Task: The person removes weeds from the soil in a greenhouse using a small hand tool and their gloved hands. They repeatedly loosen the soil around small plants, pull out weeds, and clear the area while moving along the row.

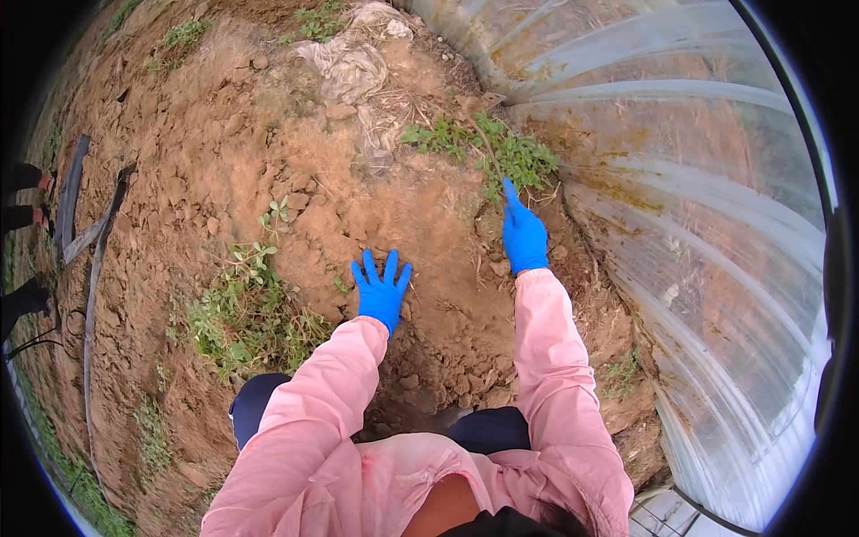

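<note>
My left hand [380,292], in a blue disposable glove, rests on the brown soil [416,231] with its fingers spread and holds nothing. Further ahead on the right, my right hand [524,231], gloved alike, is closed around a hand tool [488,149] that looks like a small hoe. Its thin, bent shaft reaches forward over a clump of green weeds [520,158]. The tool's head lies near the plastic sheet's foot and blends with the soil, so its shape is unclear. The handle is hidden inside my right fist.
Clear plastic sheeting [671,201] rises along my right side. Pulled-looking weeds [251,329] lie in a heap left of my left hand. Crumpled old plastic film [352,70] lies ahead. Wooden strips [72,191] and another person's legs [23,194] are at the far left.
</note>
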`<state>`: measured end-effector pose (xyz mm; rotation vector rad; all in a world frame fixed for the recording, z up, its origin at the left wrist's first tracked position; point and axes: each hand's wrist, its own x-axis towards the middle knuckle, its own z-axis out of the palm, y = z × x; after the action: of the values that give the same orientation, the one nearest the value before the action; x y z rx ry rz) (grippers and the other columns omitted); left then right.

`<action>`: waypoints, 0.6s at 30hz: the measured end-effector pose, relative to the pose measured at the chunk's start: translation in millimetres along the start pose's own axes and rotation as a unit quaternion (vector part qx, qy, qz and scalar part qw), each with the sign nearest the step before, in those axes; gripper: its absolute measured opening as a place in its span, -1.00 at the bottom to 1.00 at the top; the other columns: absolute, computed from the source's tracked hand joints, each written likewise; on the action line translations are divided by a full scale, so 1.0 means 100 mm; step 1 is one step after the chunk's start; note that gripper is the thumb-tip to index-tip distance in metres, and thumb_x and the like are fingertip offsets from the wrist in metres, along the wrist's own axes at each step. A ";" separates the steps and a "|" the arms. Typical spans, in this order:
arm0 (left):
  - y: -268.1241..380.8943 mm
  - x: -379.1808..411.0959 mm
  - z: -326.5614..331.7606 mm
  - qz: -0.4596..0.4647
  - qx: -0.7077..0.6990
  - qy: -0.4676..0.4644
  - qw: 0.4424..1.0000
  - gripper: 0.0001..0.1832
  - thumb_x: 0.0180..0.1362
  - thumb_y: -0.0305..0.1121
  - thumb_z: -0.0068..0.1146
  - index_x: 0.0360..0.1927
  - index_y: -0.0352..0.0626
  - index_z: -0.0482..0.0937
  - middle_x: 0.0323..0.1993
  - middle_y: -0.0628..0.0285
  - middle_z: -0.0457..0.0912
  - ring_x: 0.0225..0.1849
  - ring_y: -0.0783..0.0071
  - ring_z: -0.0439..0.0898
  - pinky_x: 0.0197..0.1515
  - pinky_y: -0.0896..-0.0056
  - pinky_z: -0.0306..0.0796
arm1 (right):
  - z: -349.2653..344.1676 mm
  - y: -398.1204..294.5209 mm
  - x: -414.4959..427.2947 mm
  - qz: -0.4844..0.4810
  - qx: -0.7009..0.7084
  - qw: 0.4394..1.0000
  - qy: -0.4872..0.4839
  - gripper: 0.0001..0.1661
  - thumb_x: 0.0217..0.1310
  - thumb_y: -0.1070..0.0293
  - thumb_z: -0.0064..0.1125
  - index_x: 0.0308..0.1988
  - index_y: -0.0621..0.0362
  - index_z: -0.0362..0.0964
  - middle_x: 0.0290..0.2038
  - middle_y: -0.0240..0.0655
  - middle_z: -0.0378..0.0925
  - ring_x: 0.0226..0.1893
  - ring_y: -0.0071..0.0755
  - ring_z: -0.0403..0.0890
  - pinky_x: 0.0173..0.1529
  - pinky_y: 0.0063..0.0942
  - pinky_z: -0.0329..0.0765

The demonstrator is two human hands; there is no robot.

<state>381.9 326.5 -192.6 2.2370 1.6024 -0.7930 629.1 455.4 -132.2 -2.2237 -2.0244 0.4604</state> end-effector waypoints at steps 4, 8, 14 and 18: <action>0.01 0.02 0.05 -0.004 0.006 0.001 1.000 0.13 -0.09 0.24 0.27 0.46 0.36 -0.20 0.50 0.18 -0.37 0.41 -0.45 -0.33 0.30 -0.59 -0.33 | -0.08 -0.07 0.06 0.022 0.179 0.983 0.042 -0.32 0.34 0.35 -0.06 0.34 -0.52 0.05 -0.63 -0.12 0.38 -0.68 -0.26 0.35 -0.51 -0.22 0.34; 0.03 0.04 0.02 0.000 -0.007 -0.011 1.000 0.13 -0.08 0.24 0.27 0.46 0.38 -0.21 0.50 0.18 -0.38 0.41 -0.45 -0.33 0.29 -0.59 -0.33 | 0.04 0.12 0.15 0.042 0.091 0.994 0.039 -0.33 0.35 0.33 -0.08 0.35 -0.50 0.03 -0.64 -0.10 0.36 -0.68 -0.28 0.33 -0.50 -0.22 0.33; 0.04 0.02 0.04 -0.006 0.013 -0.015 1.000 0.12 -0.08 0.26 0.25 0.46 0.39 -0.21 0.50 0.18 -0.39 0.41 -0.44 -0.36 0.29 -0.60 -0.34 | 0.40 0.01 0.22 0.065 0.103 0.993 -0.009 -0.25 0.33 0.37 -0.11 0.40 -0.37 -0.14 -0.55 -0.02 0.47 -0.58 -0.04 0.48 -0.46 -0.13 0.39; 0.04 0.02 -0.08 -0.009 0.012 -0.039 0.999 0.15 -0.11 0.28 0.27 0.46 0.39 -0.21 0.49 0.17 -0.40 0.41 -0.44 -0.37 0.29 -0.59 -0.35 | 0.50 -0.11 0.15 0.082 0.194 0.978 -0.013 -0.27 0.33 0.37 -0.11 0.41 -0.26 -0.12 -0.56 0.02 0.46 -0.62 -0.04 0.47 -0.47 -0.12 0.38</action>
<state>388.7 330.5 -187.5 2.1831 1.5870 -0.8955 605.4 464.9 -179.4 -2.1509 -1.5957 0.8236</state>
